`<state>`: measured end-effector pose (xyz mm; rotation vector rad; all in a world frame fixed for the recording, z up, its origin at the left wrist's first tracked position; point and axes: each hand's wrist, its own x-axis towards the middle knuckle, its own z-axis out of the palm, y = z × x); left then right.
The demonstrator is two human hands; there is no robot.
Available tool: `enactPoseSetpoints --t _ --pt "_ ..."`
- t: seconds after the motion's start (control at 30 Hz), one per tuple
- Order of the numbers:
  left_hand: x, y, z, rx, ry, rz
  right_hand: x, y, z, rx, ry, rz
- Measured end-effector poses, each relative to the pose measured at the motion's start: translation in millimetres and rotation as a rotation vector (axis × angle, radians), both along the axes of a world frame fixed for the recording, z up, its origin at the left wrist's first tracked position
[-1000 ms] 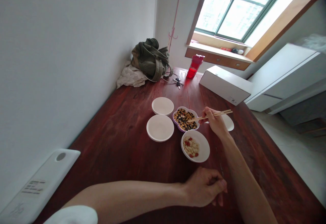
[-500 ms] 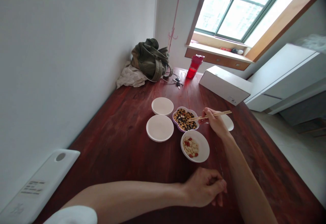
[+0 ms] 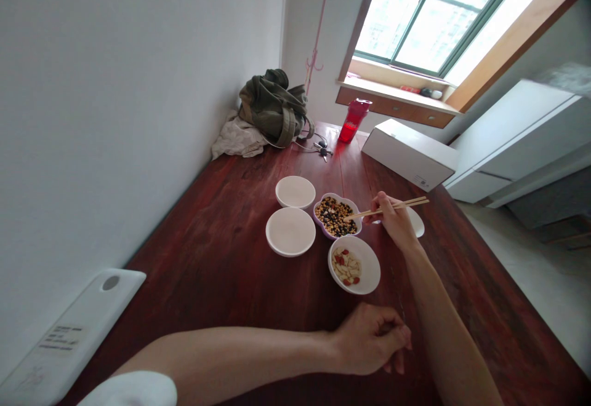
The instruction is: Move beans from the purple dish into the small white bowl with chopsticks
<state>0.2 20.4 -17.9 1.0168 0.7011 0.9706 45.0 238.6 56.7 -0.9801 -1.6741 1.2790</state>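
A: Over the purple bowl (image 3: pixel 335 216), chopsticks (image 3: pixel 390 208) are held pinched in the right hand (image 3: pixel 392 224), tips lowered to the mixed beans. Whether a bean is caught between the tips can't be told.
B: Step?
A: Picking, by the look of it. Red and pale pieces are already laid in the near white bowl (image 3: pixel 354 264), just beside the purple one. A carry across to it would call for a firm tip squeeze and a short, level move.
B: Left hand (image 3: pixel 372 339)?
A: Rested on the table (image 3: pixel 221 270) near the edge, fingers curled shut on nothing visible.
B: Obstructions?
A: Two empty white bowls (image 3: pixel 290 231) are set left of the purple one, another dish (image 3: pixel 416 222) is half hidden behind the right hand. White box (image 3: pixel 410 153), red cup (image 3: pixel 353 120) and green bag (image 3: pixel 273 107) are kept well apart, at the far end.
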Motion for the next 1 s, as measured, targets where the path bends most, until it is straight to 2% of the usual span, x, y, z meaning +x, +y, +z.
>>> enactPoseSetpoints --t 0.13,0.2,0.4,0.6,0.7,0.87,1.0 --pt "0 1 -1.6 -0.001 -0.011 -0.015 4 4 1 -0.07 0.086 -0.022" --pt "0 1 -1.7 -0.006 -0.024 -0.019 7 5 5 -0.114 0.153 0.013" --pt "0 0 2.7 -0.049 -0.015 -0.005 18 -5 31 -0.227 0.26 0.32" --pt "-1 -1 8.8 -0.044 -0.013 0.012 24 -17 42 -0.237 0.123 0.5" --pt "-1 -1 8.5 -0.046 -0.016 0.003 19 -16 39 -0.131 0.14 0.441" --pt "-2 0 6.5 -0.048 0.006 -0.019 3 -15 23 0.073 0.077 0.189" --pt "-2 0 7.0 -0.037 0.011 -0.012 -6 -13 5 0.19 -0.073 0.191"
